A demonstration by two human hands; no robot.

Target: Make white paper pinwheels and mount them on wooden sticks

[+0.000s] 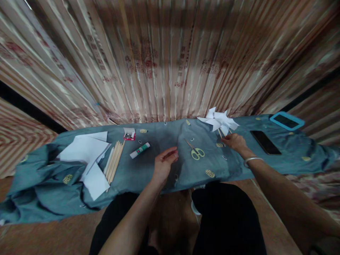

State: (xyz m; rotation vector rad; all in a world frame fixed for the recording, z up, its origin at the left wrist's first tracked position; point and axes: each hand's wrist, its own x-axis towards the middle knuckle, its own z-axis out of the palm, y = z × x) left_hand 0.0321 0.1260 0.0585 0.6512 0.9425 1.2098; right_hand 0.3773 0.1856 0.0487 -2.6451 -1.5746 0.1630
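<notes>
At the far right part of the cloth, white paper pinwheels lie together, with their wooden sticks pointing toward me. My right hand, a bangle at its wrist, has its fingers closed on a pinwheel stick at its lower end. My left hand hovers over the middle of the cloth, its fingers loosely curved and apart, with nothing visible in them. Between the two hands lie scissors with pale green handles. To the left of my left hand is a glue stick.
A small open box of metal pins stands at the back left. Wooden sticks lie beside white paper sheets. On the right are a black phone and a blue-framed device. A patterned curtain hangs behind the cloth-covered table.
</notes>
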